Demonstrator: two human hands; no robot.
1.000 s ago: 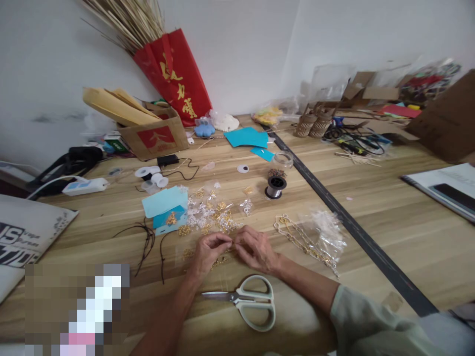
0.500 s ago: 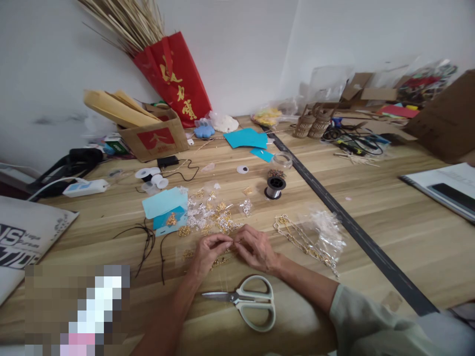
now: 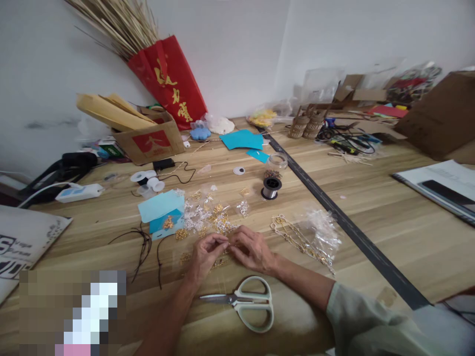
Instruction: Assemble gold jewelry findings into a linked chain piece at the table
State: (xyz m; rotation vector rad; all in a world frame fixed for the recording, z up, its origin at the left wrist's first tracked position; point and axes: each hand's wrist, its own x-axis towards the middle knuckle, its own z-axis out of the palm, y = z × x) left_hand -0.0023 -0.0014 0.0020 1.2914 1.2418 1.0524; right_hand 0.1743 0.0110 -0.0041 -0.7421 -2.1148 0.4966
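Low over the table, my left hand (image 3: 208, 254) and my right hand (image 3: 254, 248) meet fingertip to fingertip. Both are closed in a pinch; whatever lies between the fingers is too small to name. Just beyond them spreads a heap of gold and silver beads and findings (image 3: 222, 222), some in small clear bags. More gold pieces (image 3: 218, 263) lie partly hidden beneath my hands. Scissors (image 3: 247, 300) with pale handles rest on the near side, blades pointing left. To the right of my right hand lie gold and silver chains (image 3: 297, 240) beside crumpled clear plastic bags (image 3: 322, 232).
A spool of wire (image 3: 271, 188) stands beyond the beads. Light blue cards (image 3: 161, 206) and black cords (image 3: 143, 247) lie to the left. A cardboard box (image 3: 156, 143) and a red bag (image 3: 172, 84) stand at the back left. A dark strip (image 3: 334, 207) crosses the table on the right.
The view has shifted slightly, so the scene sits a little further left. My hands keep nearly the same pinched pose over the same spot.
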